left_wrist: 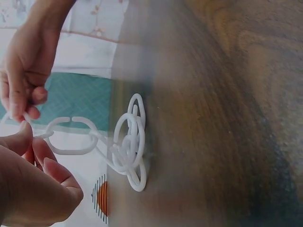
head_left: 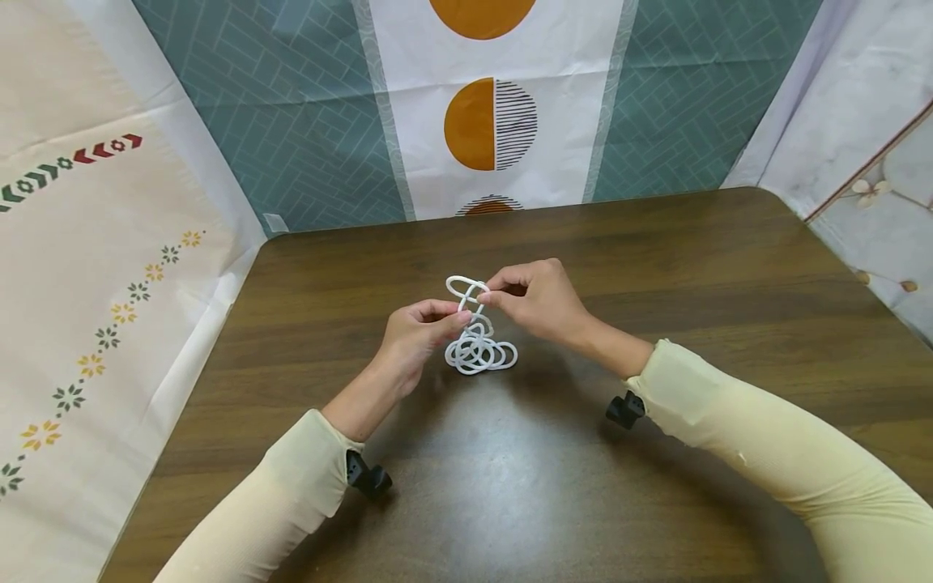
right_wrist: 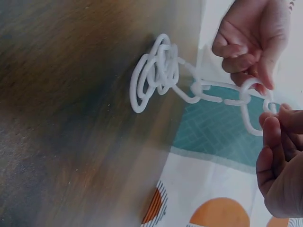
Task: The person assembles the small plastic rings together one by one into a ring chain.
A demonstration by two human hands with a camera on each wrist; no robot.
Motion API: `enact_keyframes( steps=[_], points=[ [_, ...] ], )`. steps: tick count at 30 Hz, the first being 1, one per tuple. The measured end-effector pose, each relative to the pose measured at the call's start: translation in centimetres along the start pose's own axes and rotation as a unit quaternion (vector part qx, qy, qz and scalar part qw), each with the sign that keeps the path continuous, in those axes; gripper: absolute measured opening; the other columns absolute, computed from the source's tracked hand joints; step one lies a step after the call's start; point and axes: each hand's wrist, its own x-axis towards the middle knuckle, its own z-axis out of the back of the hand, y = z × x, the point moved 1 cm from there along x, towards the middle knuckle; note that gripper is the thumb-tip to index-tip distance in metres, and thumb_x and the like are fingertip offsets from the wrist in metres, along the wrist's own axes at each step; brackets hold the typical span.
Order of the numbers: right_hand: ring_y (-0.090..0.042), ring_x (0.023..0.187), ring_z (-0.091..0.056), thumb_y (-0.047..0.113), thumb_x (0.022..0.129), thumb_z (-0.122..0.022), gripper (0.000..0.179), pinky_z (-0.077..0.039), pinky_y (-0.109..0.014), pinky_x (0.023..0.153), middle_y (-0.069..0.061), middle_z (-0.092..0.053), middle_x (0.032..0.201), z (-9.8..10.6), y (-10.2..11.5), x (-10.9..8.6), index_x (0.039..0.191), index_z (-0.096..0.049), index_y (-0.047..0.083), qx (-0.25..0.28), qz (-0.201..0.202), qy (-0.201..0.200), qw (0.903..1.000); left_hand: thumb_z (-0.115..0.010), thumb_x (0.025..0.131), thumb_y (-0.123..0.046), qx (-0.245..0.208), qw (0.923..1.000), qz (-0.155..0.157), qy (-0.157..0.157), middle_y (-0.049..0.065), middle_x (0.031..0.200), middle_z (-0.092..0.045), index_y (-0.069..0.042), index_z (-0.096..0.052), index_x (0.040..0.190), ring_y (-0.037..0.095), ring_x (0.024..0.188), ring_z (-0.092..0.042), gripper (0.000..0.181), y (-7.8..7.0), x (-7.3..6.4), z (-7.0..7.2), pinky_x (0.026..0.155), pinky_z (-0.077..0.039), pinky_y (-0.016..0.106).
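Observation:
A white plastic chain of oval links runs from a heap [head_left: 477, 354] on the table up to both hands. My left hand [head_left: 411, 340] pinches a link between thumb and fingertips, just above the heap. Close beside it, slightly higher and to the right, my right hand [head_left: 545, 301] pinches another link near the upper end of the chain. One loose loop [head_left: 459, 282] sticks out to the left of the right fingertips. In the left wrist view a hanging link [left_wrist: 71, 152] shows a small gap in its side. Fingertips partly cover the links they hold.
The dark wood-grain table [head_left: 729, 324] extends around the hands. Behind its far edge hangs a teal and white cloth [head_left: 306, 146] with orange circles. A cream embroidered cloth [head_left: 87, 275] borders the left side, a pale patterned one [head_left: 882, 219] the right.

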Motion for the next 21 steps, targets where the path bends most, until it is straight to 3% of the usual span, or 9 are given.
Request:
enact_keyframes(
  steps=[4,10,14,21],
  points=[
    [-0.015,0.056,-0.052,0.012,0.082,-0.077,0.006,-0.040,-0.023,0.052,-0.002,-0.068,0.067,-0.02,-0.12,-0.14,0.077,-0.075,0.009,-0.021,0.000,0.010,0.9997,-0.075,0.083,-0.009,-0.008,0.9999,-0.008,-0.005,-0.004,0.075,-0.063,-0.006,-0.070,0.091,0.009,0.066,-0.057,0.010,-0.04,0.01,-0.06,0.068,-0.046,0.025],
    [-0.018,0.056,-0.050,0.012,0.082,-0.076,0.007,-0.038,-0.024,0.051,-0.003,-0.065,0.064,0.13,-0.35,-0.26,0.077,-0.075,0.009,-0.021,-0.016,0.006,0.9996,-0.073,0.085,-0.008,-0.005,0.9998,-0.007,-0.020,-0.006,0.080,-0.065,0.002,-0.065,0.113,0.008,0.069,-0.059,0.030,0.13,0.08,0.06,0.067,-0.045,0.023],
    [-0.016,0.056,-0.049,0.012,0.082,-0.077,0.006,-0.037,-0.022,0.050,-0.004,-0.064,0.064,0.04,-0.39,-0.31,0.077,-0.075,0.009,-0.016,-0.011,0.004,0.9998,-0.072,0.087,-0.011,-0.004,0.9995,-0.011,-0.028,-0.008,0.084,-0.066,-0.001,-0.063,0.119,0.008,0.071,-0.060,0.035,0.07,0.20,0.11,0.073,-0.045,0.027],
    [-0.009,0.056,-0.048,0.011,0.080,-0.079,0.006,-0.037,-0.022,0.051,0.002,-0.064,0.064,-0.29,-0.36,-0.37,0.076,-0.075,0.010,-0.021,-0.008,0.010,0.9997,-0.071,0.088,-0.014,-0.022,0.9987,-0.036,-0.027,-0.006,0.088,-0.064,-0.005,-0.066,0.118,0.008,0.065,-0.059,0.032,-0.39,0.11,0.04,0.067,-0.042,0.023]
  ],
)
